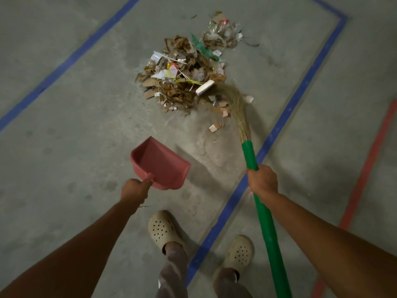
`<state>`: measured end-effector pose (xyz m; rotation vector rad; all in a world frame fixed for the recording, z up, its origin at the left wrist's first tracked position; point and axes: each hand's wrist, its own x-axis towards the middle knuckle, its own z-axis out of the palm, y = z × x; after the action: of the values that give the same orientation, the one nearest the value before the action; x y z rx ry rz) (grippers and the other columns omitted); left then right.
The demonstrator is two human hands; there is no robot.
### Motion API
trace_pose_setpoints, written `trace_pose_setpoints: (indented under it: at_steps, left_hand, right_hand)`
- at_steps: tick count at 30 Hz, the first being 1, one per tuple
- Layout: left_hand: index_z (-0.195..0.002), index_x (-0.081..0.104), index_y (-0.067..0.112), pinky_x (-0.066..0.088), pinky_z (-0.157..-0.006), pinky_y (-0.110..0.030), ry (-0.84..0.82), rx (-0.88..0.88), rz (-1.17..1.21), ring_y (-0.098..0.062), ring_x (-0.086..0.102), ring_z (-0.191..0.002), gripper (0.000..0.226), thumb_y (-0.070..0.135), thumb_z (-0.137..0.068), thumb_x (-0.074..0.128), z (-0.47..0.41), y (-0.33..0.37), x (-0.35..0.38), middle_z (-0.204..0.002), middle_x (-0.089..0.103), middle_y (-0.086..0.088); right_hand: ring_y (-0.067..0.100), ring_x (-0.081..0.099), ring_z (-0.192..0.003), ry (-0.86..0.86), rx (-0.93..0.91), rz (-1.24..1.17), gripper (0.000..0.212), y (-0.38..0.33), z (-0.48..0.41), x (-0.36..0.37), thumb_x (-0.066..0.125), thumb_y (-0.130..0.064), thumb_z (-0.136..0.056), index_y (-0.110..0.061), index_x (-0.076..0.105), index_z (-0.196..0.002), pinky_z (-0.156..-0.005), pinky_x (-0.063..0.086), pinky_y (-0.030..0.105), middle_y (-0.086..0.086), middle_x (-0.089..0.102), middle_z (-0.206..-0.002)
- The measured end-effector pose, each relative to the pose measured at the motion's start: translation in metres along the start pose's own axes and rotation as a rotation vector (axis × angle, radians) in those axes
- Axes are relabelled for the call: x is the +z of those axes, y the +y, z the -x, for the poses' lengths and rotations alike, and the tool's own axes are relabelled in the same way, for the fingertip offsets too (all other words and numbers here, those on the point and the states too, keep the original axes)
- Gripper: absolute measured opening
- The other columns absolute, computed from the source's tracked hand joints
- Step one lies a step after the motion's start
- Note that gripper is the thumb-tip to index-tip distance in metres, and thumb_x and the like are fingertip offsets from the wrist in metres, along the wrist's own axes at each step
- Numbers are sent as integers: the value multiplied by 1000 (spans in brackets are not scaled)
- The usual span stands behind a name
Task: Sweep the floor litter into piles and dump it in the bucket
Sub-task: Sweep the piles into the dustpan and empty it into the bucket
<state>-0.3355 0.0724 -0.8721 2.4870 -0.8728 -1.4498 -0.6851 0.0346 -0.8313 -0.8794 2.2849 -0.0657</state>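
Two tools held, left grip [134, 188] curled round dustpan [160, 166], right grip [263, 181] round broom [250, 155]; pile [182, 78] at 12 o'clock nearly gathered, scooping likely next.

**Q:** Any writing, logos or numbers you can actually read here?

**A:** Nope, nothing legible. There are white paper scraps [161, 74] in the heap of brown cardboard and plastic litter [182, 91], but any marks on them are too small and blurry.
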Motion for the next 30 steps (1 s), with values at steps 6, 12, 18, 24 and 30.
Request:
trace_pose_setpoints:
  at_steps: [6,12,18,24,30]
  left_hand:
    - [-73,61,1,40,-48,-26,-22,59,-26,-21,54,-52,61,58,-93,59,0,34,-4,-67,64,-13]
    - [-70,61,0,40,-48,-26,-13,110,-19,-22,54,-48,63,59,-91,62,-3,62,-13,-62,64,-13]
    - [-67,62,0,41,-47,-26,-11,137,-18,-23,54,-45,63,59,-89,65,-21,84,-29,-57,64,-12]
    - [-69,62,1,41,-48,-26,2,155,-39,-23,55,-47,64,61,-89,63,-46,96,-36,-61,65,-13]
    - [-71,64,-2,41,-46,-26,33,133,-49,-22,55,-46,67,64,-88,62,-75,96,-29,-61,65,-13]
  right_hand:
    - [30,67,-77,36,-31,-48,20,-5,11,-20,57,-32,-88,-15,67,-94,-68,54,33,9,69,-87]
    - [30,68,-79,23,-31,-28,19,-7,25,-17,60,-33,-91,-15,66,-97,-69,56,36,8,69,-89]
    - [31,72,-71,32,166,-192,30,-12,20,2,60,-41,-87,-13,68,-94,-70,61,42,10,72,-83]
    - [33,65,-58,7,480,-534,33,-22,-12,37,58,-24,-93,2,61,-74,-66,61,48,17,63,-63]
    - [30,69,-62,-202,336,-289,29,-40,-33,76,60,-23,-96,5,67,-103,-57,61,40,20,73,-91]
